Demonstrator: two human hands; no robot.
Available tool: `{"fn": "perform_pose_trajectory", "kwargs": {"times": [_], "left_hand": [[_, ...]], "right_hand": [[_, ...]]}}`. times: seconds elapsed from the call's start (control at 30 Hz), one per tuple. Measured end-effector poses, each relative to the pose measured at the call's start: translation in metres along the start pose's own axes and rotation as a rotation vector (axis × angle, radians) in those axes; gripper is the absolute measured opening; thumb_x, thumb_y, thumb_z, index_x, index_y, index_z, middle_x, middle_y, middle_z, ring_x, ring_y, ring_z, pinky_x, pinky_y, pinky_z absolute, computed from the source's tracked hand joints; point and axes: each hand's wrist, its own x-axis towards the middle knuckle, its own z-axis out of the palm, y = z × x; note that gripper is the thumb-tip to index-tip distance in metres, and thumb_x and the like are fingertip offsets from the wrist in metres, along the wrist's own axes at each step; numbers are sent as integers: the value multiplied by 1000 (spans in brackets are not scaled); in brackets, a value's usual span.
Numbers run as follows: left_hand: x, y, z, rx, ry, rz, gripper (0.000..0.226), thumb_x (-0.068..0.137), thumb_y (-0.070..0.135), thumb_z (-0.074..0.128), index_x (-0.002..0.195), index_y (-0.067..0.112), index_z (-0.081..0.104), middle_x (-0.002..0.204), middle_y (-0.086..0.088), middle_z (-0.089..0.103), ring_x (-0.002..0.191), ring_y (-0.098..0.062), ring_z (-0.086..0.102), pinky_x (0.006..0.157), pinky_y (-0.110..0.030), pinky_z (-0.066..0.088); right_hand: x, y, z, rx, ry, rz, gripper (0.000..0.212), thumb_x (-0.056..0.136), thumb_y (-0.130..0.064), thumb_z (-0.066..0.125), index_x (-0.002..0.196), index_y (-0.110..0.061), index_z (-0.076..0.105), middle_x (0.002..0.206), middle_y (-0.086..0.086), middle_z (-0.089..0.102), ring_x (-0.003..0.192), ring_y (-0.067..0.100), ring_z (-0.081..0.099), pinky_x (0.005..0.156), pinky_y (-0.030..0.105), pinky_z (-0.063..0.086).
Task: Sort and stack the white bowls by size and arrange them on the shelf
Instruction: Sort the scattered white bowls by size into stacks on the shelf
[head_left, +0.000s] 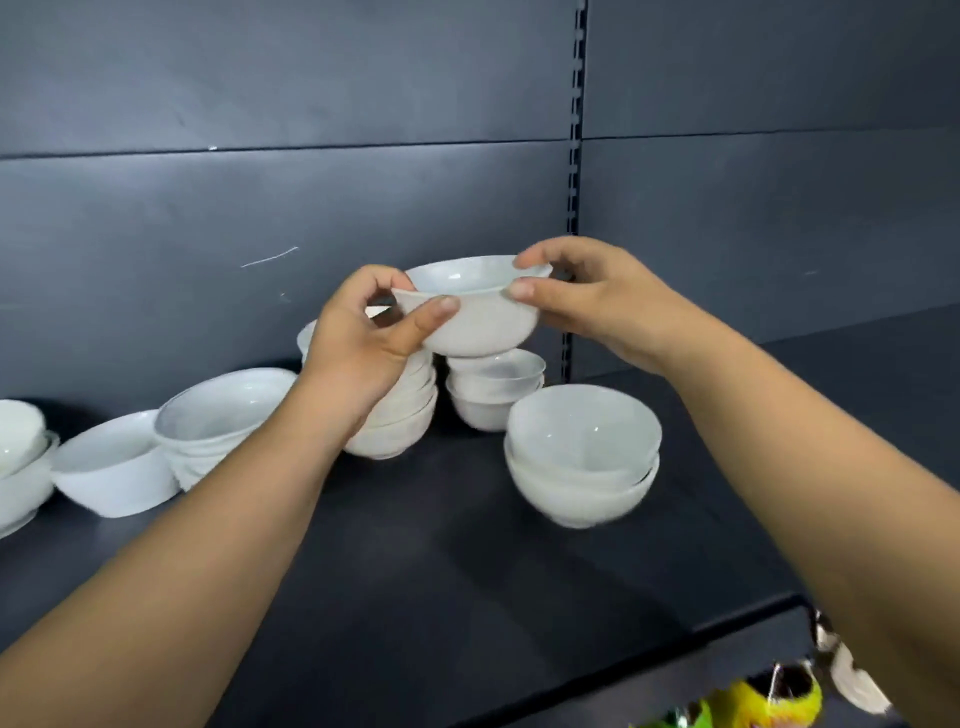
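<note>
Both hands hold one white bowl (478, 325) in the air above the dark shelf (441, 571). The left hand (363, 338) pinches its left rim between thumb and fingers, and the right hand (582, 296) pinches the right rim likewise. The bowl is upright and empty. Just below it stand a tall stack (402, 421), partly hidden by the left hand, and a short stack (493, 395) of nested bowls. Nearer, to the right, a pair (582, 462) sits nested, its top bowl empty. Leftward stand a further stack (218, 415), a single bowl (111, 470) and an edge stack (21, 462).
</note>
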Motion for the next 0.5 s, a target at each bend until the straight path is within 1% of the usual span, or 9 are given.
{"fn": "perform_pose_trajectory", "kwargs": {"times": [0.07,0.17,0.23,0.27,0.3,0.33,0.4,0.47,0.5], "left_hand": [[11,-1,25,-30,-15,33,24,78,11,68,74,21,47,74,6,51,60,6,51,61,-10,42],[23,-8,61,-68,-53,78,23,79,3,65,83,16,47,74,11,56,63,11,55,62,-7,42],[28,-22,71,-55,-70,11,28,82,-3,61,99,16,48,88,13,60,79,11,57,74,-7,45],[30,-32,73,-29,-78,-47,34,83,-2,62,106,18,47,98,9,60,91,7,57,84,-10,46],[31,-43,73,82,-103,-83,37,82,1,64,110,20,48,107,6,58,101,-1,56,92,-15,44],[31,-54,72,299,-160,-89,37,82,6,66,113,20,52,111,6,57,108,-6,55,96,-17,40],[33,-71,68,706,-314,-101,33,82,17,69,115,17,61,112,11,58,114,-8,52,90,-11,31],[36,-80,69,886,-442,-172,31,83,24,68,112,16,65,117,9,62,117,-9,51,87,-12,31],[37,-82,72,944,-503,-213,27,84,25,67,108,15,67,116,6,64,114,-12,53,90,-16,35]], "right_hand": [[10,7,-18,89,23,-4,13,79,-15,68,78,-16,54,85,0,56,84,14,58,91,35,50],[24,29,-46,186,76,-29,21,78,-7,67,68,-12,49,93,3,57,86,16,60,84,35,53],[31,51,-59,250,144,-16,23,78,-5,67,65,-12,49,92,0,59,84,15,62,80,33,55],[36,64,-67,296,184,1,24,77,-5,68,64,-12,49,92,-2,59,84,14,62,78,32,56],[39,78,-73,338,225,26,24,77,-5,68,64,-12,50,93,-4,58,85,15,61,79,31,55],[43,91,-80,367,262,54,24,77,-5,69,64,-13,51,94,-4,57,88,16,61,81,33,53],[47,115,-91,374,297,104,24,75,-5,71,64,-14,52,94,-3,57,94,20,60,87,39,50],[51,134,-100,388,295,142,23,76,-4,71,65,-13,52,91,0,57,93,22,60,88,40,49],[51,142,-102,406,295,157,23,76,-3,70,66,-13,52,88,1,57,90,21,60,87,39,49]]}}
